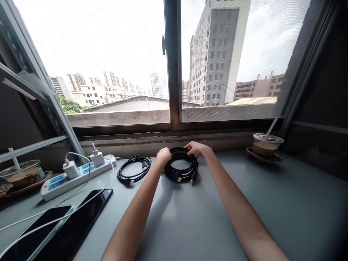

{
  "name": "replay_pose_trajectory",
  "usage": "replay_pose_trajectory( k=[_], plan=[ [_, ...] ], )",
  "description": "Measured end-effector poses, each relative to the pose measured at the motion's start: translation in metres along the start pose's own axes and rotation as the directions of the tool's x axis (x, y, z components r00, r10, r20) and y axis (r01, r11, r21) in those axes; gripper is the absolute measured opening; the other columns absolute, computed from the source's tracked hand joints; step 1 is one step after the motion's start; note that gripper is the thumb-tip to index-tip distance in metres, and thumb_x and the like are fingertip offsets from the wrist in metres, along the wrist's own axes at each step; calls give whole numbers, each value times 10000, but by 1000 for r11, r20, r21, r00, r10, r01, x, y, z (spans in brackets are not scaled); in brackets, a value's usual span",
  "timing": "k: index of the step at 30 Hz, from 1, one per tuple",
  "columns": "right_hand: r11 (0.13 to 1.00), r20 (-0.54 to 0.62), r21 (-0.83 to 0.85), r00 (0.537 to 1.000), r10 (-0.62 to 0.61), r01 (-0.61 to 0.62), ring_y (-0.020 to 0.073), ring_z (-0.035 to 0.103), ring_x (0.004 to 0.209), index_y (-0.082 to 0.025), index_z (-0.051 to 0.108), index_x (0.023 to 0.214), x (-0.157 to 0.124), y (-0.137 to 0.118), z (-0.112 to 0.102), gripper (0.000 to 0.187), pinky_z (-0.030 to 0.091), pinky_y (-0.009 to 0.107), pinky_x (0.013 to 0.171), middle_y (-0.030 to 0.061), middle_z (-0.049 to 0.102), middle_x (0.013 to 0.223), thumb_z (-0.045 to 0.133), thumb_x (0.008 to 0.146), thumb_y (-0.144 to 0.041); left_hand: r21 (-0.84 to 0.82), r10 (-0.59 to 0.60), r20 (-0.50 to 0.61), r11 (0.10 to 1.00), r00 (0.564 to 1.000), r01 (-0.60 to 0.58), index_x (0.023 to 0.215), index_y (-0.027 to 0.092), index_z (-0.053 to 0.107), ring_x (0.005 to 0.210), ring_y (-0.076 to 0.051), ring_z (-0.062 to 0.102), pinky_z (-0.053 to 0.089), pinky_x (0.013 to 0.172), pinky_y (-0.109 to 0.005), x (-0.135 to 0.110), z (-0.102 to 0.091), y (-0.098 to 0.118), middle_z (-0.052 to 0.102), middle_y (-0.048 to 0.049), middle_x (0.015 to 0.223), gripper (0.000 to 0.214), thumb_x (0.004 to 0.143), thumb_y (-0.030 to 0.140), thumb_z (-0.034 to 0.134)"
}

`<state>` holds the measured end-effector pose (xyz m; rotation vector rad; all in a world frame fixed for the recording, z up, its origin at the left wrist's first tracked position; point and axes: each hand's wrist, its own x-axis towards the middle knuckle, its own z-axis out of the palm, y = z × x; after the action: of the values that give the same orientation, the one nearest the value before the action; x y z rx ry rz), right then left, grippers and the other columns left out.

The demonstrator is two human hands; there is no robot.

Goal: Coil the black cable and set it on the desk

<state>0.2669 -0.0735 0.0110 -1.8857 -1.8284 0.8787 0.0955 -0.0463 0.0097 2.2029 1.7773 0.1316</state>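
At twelve o'clock, a thick, round coil of black cable is lying on the smooth grey tabletop; the left hand is gripping its rim at ten o'clock, the right hand at one. Likely springy, it is needing holds around every strand.

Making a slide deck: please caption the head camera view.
Left hand and right hand on a thick black cable coil, a thinner coil beside it, on a table by a window.

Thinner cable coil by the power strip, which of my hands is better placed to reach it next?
Probably your left hand: it's nearer the thinner coil, at the left edge of the thicker coil; your right hand is at the upper right.
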Motion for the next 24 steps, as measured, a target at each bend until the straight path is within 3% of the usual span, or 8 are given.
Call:
replay_pose_trajectory(
  k=[4, 7, 12, 15, 17, 21, 24],
  plan=[
    [997, -17, -38, 998, 66, -66, 152, 609, 807, -143, 556, 1159, 5, 2, 1, 380, 536, 277, 653, 82, 596, 1057, 622, 786, -163, 101, 26, -92, 995, 995, -17, 1107, 120, 557, 1012, -219, 574, 475, 841, -385, 4, 6, 2, 587, -119, 1131, 305, 830, 246, 545],
    [994, -27, -51, 995, 99, -100, 145, 594, 847, -126, 536, 1143, 10, 9, 3, 309, 533, 310, 713, 79, 574, 1059, 571, 849, -215, 153, 75, -99, 986, 992, -59, 1141, 149, 526, 1054, -211, 528, 444, 883, -448, 10, 16, 0, 530, -90, 1187, 343, 852, 334, 517],
    [998, -27, 7, 997, 67, -66, 160, 571, 917, -134, 543, 1126, 10, 19, 1, 286, 522, 327, 756, 77, 560, 1081, 557, 861, -238, 184, 172, -110, 971, 979, -150, 1209, 156, 476, 1121, -278, 487, 402, 891, -441, 14, 27, -1, 519, -152, 1190, 387, 827, 199, 509],
    [998, -16, 58, 999, 29, -28, 157, 569, 917, -135, 563, 1092, 8, 21, -5, 255, 519, 322, 760, 73, 568, 1063, 540, 872, -263, 199, 320, -221, 940, 921, -279, 1295, 155, 358, 1220, -308, 383, 323, 956, -434, 8, 27, 6, 431, -182, 1275, 516, 795, 161, 484],
    [996, -7, 86, 1000, 18, -18, 148, 573, 894, -134, 571, 1075, 8, 24, -9, 233, 520, 310, 746, 67, 577, 1038, 542, 870, -241, 208, 429, -268, 900, 863, -383, 1248, 156, 389, 1204, -276, 397, 306, 976, -399, 3, 26, 13, 441, -152, 1258, 440, 817, 221, 453],
    [992, 13, 123, 1000, 26, -27, 118, 584, 791, -115, 579, 1045, 8, 30, -11, 218, 522, 273, 691, 56, 598, 945, 572, 848, -209, 207, 580, -220, 814, 785, -543, 1061, 200, 517, 976, -192, 550, 418, 842, -294, 2, 35, 19, 541, -65, 1081, 263, 830, 298, 438],
    [989, 33, 144, 999, 4, -9, 100, 580, 735, -110, 586, 1012, 8, 32, -8, 192, 515, 251, 657, 39, 601, 890, 561, 858, -222, 215, 620, -201, 783, 758, -584, 1088, 205, 515, 932, -177, 566, 440, 793, -267, 6, 46, 18, 529, -59, 1086, 288, 808, 250, 463]
  ],
)
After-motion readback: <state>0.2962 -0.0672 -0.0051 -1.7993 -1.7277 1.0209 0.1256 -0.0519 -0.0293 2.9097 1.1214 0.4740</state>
